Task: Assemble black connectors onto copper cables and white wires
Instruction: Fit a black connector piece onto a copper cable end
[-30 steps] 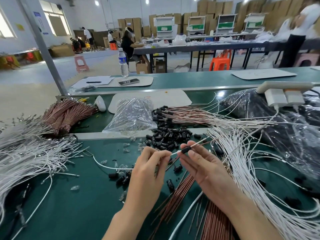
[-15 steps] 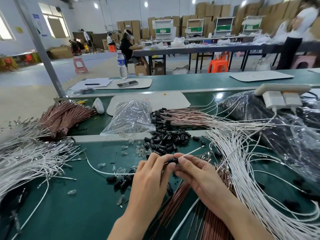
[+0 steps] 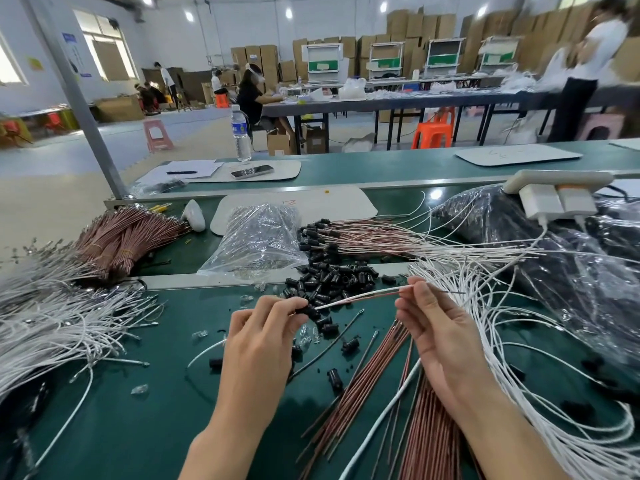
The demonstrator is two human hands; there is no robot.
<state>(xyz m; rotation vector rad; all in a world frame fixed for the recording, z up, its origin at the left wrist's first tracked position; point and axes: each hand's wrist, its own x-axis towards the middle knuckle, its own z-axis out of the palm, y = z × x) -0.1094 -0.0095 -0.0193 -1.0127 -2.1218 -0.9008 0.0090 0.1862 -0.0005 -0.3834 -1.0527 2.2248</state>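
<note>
Fingertips (image 3: 293, 305) of your left hand (image 3: 258, 344) pinch a black connector (image 3: 305, 310) mid-frame while your right hand (image 3: 440, 330) pinches its white wire (image 3: 360, 294) and copper cable (image 3: 372, 298) taut, probably seating them.

Left hand (image 3: 256, 344) pinches a black connector (image 3: 306, 310) of dull moulded plastic; right hand (image 3: 440, 337) pinches a white wire (image 3: 363, 295) with a smooth, faintly glossy sheath. Under both hands, the worktop (image 3: 138, 427) is matt green. Beyond the left hand lies a clear bag (image 3: 256, 237) of glossy, crinkled film; beneath the right hand lie copper cables (image 3: 363, 393) with a smooth reddish sheen.
</note>
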